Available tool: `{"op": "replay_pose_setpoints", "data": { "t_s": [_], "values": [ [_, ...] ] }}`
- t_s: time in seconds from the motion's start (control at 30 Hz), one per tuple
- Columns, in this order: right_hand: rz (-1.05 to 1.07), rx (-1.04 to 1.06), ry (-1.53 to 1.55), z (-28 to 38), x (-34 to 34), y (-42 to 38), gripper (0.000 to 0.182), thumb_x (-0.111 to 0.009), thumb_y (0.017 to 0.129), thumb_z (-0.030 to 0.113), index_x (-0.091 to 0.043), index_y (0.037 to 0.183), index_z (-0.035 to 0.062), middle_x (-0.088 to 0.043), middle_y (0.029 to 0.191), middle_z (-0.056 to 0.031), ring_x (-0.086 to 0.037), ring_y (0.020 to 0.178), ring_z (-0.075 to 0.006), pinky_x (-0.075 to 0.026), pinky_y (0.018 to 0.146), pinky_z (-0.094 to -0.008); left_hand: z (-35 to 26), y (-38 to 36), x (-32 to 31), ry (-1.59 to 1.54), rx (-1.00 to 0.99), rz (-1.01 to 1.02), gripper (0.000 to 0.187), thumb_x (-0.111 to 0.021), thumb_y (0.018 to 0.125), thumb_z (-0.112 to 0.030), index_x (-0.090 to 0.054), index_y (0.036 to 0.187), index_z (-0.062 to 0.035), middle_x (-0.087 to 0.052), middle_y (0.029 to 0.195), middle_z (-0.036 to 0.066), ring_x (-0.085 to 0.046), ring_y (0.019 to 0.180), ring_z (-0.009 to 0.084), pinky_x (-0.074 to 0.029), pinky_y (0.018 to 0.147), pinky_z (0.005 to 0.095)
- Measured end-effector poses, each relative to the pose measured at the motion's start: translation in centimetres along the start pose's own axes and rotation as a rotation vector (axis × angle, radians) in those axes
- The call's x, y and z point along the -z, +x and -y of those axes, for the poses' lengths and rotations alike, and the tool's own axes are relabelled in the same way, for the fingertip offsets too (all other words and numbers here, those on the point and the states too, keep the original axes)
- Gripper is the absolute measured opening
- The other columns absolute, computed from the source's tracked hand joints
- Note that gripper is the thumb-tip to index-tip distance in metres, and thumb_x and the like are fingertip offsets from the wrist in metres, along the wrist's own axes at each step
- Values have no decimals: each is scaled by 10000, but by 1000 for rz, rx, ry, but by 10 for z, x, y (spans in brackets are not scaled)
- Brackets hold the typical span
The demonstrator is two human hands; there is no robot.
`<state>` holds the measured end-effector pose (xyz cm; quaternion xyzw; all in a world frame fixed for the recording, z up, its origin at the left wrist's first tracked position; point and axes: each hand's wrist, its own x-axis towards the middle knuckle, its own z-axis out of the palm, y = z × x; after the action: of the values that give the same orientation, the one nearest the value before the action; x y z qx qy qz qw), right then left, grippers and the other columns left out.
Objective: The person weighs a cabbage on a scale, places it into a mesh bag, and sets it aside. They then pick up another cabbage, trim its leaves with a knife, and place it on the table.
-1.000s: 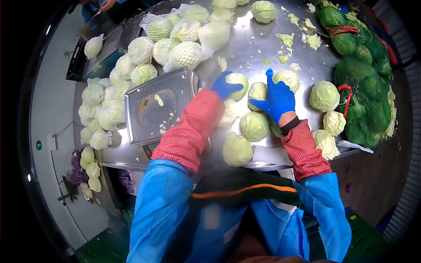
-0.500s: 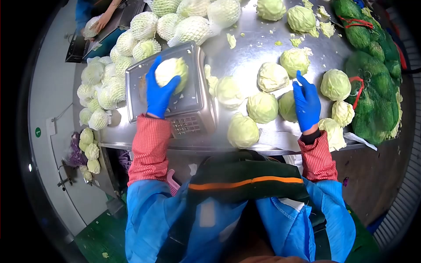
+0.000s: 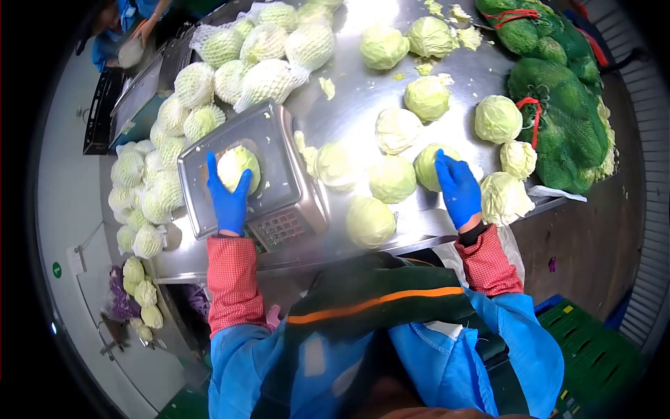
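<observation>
My left hand [image 3: 229, 200], in a blue glove, curves its thumb and fingers around a pale cabbage [image 3: 239, 169] on the plate of a weighing scale [image 3: 272, 150]. In a matching glove, my right hand [image 3: 458, 187] closes its fingertips on the right side of another cabbage [image 3: 428, 167] on the metal table. Its thumb is partly hidden. Bare cabbages lie close by, among them one to its left [image 3: 391, 179] and one to its right [image 3: 505, 198].
Cabbages in white foam nets [image 3: 264, 82] are heaped behind and left of the scale. Green mesh sacks [image 3: 558, 122] of cabbages with red ties fill the table's right side. Leaf scraps [image 3: 469, 38] lie at the back. Another person's hand [image 3: 145, 29] shows at upper left.
My left hand has lowered its cabbage onto the scale plate. My right hand has moved from open above the cabbages to a grip on one. The head view has shifted.
</observation>
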<state>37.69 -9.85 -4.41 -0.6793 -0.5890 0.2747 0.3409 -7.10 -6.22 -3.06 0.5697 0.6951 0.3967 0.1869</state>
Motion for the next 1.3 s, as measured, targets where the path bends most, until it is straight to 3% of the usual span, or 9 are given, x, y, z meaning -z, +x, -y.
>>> {"op": "replay_pose_setpoints", "data": {
  "t_s": [0.33,0.53,0.6,0.7,0.83,1.0,1.07,1.17,1.3],
  "values": [
    [-44,-93,11,16,7,13,431,-568,923,348,-582,1263,83,-637,974,-147,-615,861,-275,-470,817,-358,3,0,-3,67,-54,-23,862,-749,770,-142,-249,1458,-2,-355,1437,173,-368,1318,280,-307,1099,368],
    [-77,4,-439,12,1,116,1079,-683,736,608,-125,1502,93,-598,906,-279,-617,816,-403,-497,694,-453,8,0,-7,28,-26,-61,889,-775,736,-116,-262,1455,-16,-378,1408,179,-409,1283,287,-354,1069,376],
    [-22,-63,-484,23,-7,152,1196,-754,638,612,-107,1501,94,-611,974,-300,-630,876,-428,-512,761,-465,2,-1,-9,-37,4,-55,905,-786,720,-109,-265,1455,-23,-384,1397,181,-420,1270,291,-362,1063,378],
    [123,-121,-395,-2,-38,187,1183,-764,643,564,-121,1499,61,-554,1200,-313,-585,1060,-430,-475,905,-453,7,-3,-9,-9,6,-83,926,-799,700,-102,-268,1455,-32,-389,1384,182,-432,1254,296,-366,1059,380],
    [-24,11,-240,-34,-42,203,996,-775,620,570,-426,1362,4,-576,1209,-255,-568,1116,-371,-481,915,-444,9,-7,-11,-2,5,-118,939,-807,680,-96,-279,1454,-44,-393,1377,176,-440,1244,298,-366,1054,382],
    [5,121,571,-28,-21,187,281,-759,779,237,-665,937,23,-692,847,-89,-656,746,-178,-520,714,-309,5,-3,-10,-8,-60,-102,936,-799,689,-126,-273,1456,-21,-390,1403,186,-399,1271,312,-327,1071,398],
    [-27,112,512,-28,-22,176,414,-782,764,294,-632,1035,20,-677,953,-95,-643,854,-182,-514,767,-309,-25,-8,-3,366,-205,-167,966,-811,669,-161,-272,1458,-21,-359,1439,191,-375,1283,334,-306,1079,421],
    [-49,31,826,1,-26,141,647,-802,758,288,-487,1228,-26,-638,1075,-101,-614,976,-177,-493,865,-308,-87,-16,-15,199,-380,-177,982,-820,633,-169,-293,1448,-19,-363,1448,177,-393,1264,338,-312,1068,429],
    [-154,-92,1013,33,-23,98,752,-812,740,297,-427,1284,-52,-581,1162,-133,-558,1075,-198,-456,930,-328,-118,-58,-71,40,-726,472,910,-785,658,-349,-377,1423,-74,-420,1379,223,-412,1246,437,-296,1068,507]
  ]
}}
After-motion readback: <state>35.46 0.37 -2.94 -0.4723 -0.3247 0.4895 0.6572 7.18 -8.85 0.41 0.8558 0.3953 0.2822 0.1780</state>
